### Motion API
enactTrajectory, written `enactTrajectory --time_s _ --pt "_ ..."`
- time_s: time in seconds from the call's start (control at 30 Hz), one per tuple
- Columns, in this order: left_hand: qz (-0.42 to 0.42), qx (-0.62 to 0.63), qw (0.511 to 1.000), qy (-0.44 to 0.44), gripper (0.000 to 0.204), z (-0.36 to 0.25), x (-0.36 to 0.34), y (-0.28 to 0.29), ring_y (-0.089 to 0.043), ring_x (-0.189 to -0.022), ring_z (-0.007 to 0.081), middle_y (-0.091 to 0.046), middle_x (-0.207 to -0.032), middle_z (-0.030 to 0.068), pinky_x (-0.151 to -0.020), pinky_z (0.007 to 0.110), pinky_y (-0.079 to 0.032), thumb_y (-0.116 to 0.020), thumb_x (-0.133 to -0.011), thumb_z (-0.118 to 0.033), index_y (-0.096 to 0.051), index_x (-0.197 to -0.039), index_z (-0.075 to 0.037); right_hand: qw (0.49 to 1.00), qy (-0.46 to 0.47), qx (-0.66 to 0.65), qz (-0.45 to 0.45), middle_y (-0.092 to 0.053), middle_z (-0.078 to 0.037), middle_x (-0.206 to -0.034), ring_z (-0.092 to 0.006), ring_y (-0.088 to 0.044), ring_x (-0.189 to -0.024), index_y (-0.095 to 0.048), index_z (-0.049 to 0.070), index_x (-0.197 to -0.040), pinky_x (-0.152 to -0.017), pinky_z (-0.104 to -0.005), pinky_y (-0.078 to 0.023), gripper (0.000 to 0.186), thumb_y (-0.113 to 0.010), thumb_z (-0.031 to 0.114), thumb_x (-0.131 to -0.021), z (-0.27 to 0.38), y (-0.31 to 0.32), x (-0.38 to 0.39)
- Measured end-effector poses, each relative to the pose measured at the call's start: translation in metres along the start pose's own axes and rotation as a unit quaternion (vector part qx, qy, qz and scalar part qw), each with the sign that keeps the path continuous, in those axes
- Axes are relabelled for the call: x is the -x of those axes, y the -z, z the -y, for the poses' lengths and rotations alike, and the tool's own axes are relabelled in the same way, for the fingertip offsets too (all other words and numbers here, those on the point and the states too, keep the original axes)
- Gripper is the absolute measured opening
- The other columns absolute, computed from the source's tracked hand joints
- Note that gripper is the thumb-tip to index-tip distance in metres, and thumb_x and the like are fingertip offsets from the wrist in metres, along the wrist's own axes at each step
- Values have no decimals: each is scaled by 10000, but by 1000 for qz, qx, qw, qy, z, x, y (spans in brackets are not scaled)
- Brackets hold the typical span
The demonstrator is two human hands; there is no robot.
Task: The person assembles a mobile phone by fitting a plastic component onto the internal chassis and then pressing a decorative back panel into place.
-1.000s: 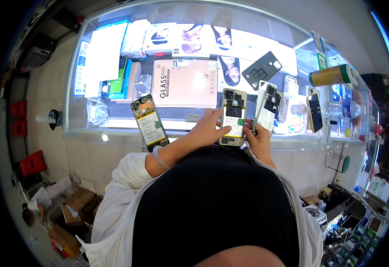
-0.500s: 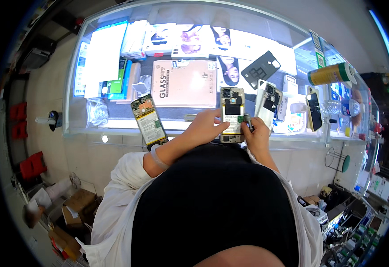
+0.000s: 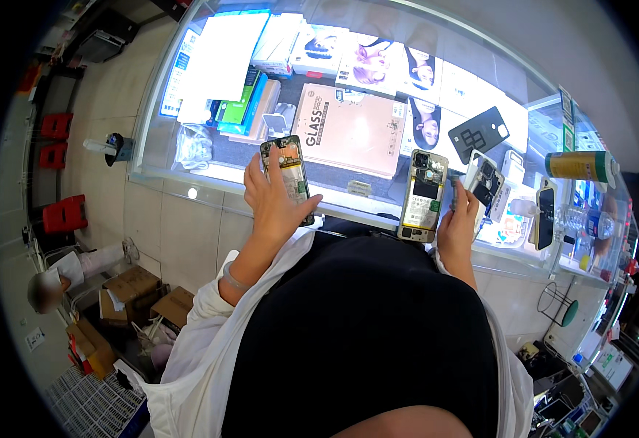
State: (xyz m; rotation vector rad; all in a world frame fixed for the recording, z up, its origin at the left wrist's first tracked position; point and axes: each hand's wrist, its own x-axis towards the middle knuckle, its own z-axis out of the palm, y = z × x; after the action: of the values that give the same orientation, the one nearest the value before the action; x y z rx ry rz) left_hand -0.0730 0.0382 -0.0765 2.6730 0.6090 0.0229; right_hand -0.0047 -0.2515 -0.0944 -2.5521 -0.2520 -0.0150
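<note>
Here, left hand (image 3: 273, 206) spread across coverless, yellow-edged phone (image 3: 297, 175); right hand (image 3: 458, 223) gripping grey tool (image 3: 455, 189).

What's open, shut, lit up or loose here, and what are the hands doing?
Left phone: back off, insides showing
Middle phone: back off, insides showing
Dark phone cover: loose
Pink box: shut, flat
Glass counter: lit up
Left hand: fingers spread over left phone
Right hand: closed around small grey tool
</note>
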Motion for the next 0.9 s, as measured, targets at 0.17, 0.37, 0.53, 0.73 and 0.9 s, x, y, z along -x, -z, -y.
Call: enactTrajectory --time_s 0.17,0.37,0.53,0.73,0.9 --pt "6 2 1000 28 997 -5 3 -5 -237 -1163 462 -147 -1303 310 -916 527 -281 -776 -562 -261 -174 -1333 -67 999 30 30 9 -404 -253 -1148 -369 -491 -948 -386 -33 -1225 -816 -381 -423 542 -428 -122 -692 0 -2 -1" --pt "4 28 999 33 1021 3 -3 -12 -306 -1108 442 -183 -1298 297 -890 523 -329 -725 -535 -185 -126 -1356 -87 998 48 45 10 -439 -243 -1118 -378 -492 -960 -405 -25 -1204 -803 -390 -428 516 -446 -109 -696 -5 -1 1" --pt "32 33 998 33 1065 9 -6 -5 -303 -1089 426 -259 -1228 276 -910 519 -292 -722 -494 -209 -107 -1351 -65 998 52 47 -3 -409 -231 -1186 -396 -456 -1022 -412 22 -1206 -849 -409 -404 550 -570 -44 -683 1 6 5" --pt "101 176 979 7 983 10 -13 32 -392 -1053 324 -317 -1198 203 -909 410 -342 -659 -499 -120 -162 -1343 -37 993 115 -34 -13 -407 -245 -1158 -383 -436 -1055 -451 4 -1156 -871 -412 -397 501 -604 -9 -680 18 22 3" --pt "121 362 916 -120 957 -53 -13 48 -352 -1158 257 -285 -1258 147 -972 329 -302 -595 -520 4 -140 -1359 -40 905 32 -387 176 -531 -175 -1058 -228 -551 -941 -458 -11 -1143 -799 -315 -457 396 -605 75 -785 55 22 -11"
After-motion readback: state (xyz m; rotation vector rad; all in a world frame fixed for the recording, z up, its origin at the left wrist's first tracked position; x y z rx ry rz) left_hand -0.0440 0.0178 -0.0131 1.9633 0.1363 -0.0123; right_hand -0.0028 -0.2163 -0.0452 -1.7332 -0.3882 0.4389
